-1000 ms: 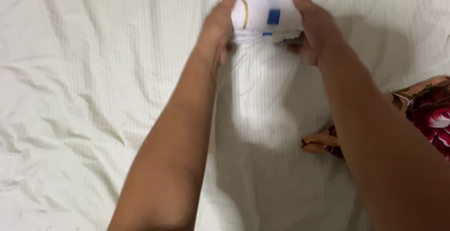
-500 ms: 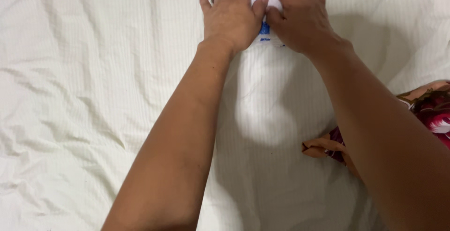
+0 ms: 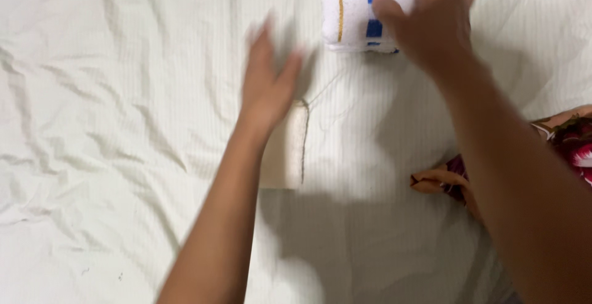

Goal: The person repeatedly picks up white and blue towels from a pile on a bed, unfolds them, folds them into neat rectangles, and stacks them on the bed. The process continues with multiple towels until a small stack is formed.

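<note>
Pale, wrinkled bedsheet (image 3: pixel 123 125) stretches under my arms, with a bit of flowered cloth (image 3: pixel 570 143) at its right edge. My right hand (image 3: pixel 431 23) lies open and flat on the right part of the folded white towel (image 3: pixel 351 8) with blue and yellow stripes, near the top of the sheet, while my left hand (image 3: pixel 268 85) is open and blurred, off the towel and just above a small cream fold of fabric (image 3: pixel 287 150). To do this well I'd judge I should keep my palm flat and press evenly, so the layers stay square and the edges don't slip.

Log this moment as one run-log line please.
left hand: open, blurred, above sheet | right hand: on folded towel | floral cloth: right edge
</note>
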